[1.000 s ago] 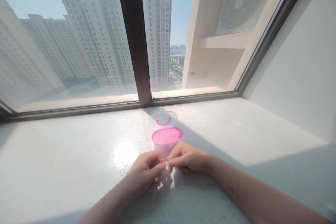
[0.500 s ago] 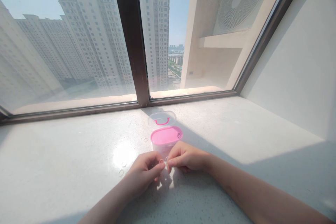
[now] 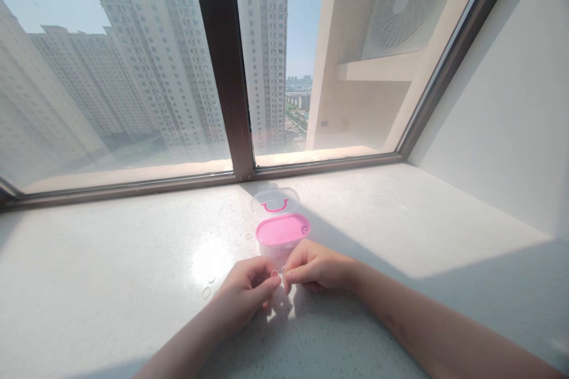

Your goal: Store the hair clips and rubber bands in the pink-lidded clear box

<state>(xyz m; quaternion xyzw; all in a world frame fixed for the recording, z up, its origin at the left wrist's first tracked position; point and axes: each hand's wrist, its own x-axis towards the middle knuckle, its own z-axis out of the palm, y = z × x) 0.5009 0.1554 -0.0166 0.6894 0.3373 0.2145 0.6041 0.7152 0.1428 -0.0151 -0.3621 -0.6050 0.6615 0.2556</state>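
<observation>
The head view shows two bare hands, which meet near the middle of a pale, speckled sill (image 3: pixel 133 266). The left hand (image 3: pixel 249 284) has its thumb and index finger pinched together on a small pinkish ring (image 3: pixel 274 273); this ring stands up at the fingertips, on the side that faces the other hand. The right hand (image 3: pixel 320 263) is also closed at its fingertips, and between them there seems to be a second small pale ring (image 3: pixel 283 269), although it is too small and too bright there to be fully sure. The two rings are just beside each other, in the narrow space between the hands; I cannot tell if they touch.

Directly beyond the hands is an oval box (image 3: pixel 280 231) with a pink top, and the right hand covers a part of its near side. At the right end of the pink top there is a dark coiled shape (image 3: pixel 304 229). Behind the box lies a clear lid (image 3: pixel 275 204) with a pink handle. To the left of the left hand, two thin rings (image 3: pixel 206 292) lie close together on the sill, and another thin ring (image 3: pixel 248 237) lies near the left side of the box.
</observation>
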